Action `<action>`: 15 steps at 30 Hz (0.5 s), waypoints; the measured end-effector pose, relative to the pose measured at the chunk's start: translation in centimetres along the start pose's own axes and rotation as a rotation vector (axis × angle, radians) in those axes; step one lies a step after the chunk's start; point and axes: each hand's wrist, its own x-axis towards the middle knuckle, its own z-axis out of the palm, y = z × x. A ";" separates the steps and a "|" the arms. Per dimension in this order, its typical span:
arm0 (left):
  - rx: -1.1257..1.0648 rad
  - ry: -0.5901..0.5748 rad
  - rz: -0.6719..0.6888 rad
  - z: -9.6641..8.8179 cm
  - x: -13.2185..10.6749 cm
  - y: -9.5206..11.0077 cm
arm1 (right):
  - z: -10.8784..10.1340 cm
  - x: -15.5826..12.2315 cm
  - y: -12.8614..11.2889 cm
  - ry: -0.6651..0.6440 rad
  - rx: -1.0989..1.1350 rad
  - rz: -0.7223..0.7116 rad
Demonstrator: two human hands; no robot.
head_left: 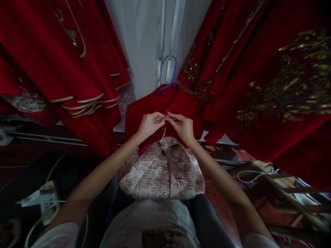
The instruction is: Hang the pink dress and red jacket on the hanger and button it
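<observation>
A red garment (181, 103) hangs in front of me on a blue hanger (169, 74). Its lower part is pale pink brocade with gold flower pattern (162, 172). My left hand (150, 123) and my right hand (182, 125) meet at the garment's front opening, fingertips touching. Both pinch at a small fastening there, too small to name. The fingers of each hand are closed together on the fabric edge.
Red velvet garments with gold trim (77, 69) hang at the left, and red ones with gold embroidery (284, 86) at the right. A white power strip with cables (45, 201) lies at lower left. Wooden furniture (289, 193) stands at lower right. A white wall (144, 41) is behind.
</observation>
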 end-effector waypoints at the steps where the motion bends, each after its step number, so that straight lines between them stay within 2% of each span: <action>1: 0.020 -0.011 0.013 -0.1 0.0 0.2 | -0.1 0.1 0.1 -0.007 0.007 0.009; 7: 0.209 -0.129 0.145 -0.8 0.2 1.6 | -0.6 0.5 1.0 -0.099 0.107 0.077; 15: 0.577 -0.279 0.377 -1.1 1.1 2.1 | -1.0 0.5 2.4 -0.208 0.169 0.051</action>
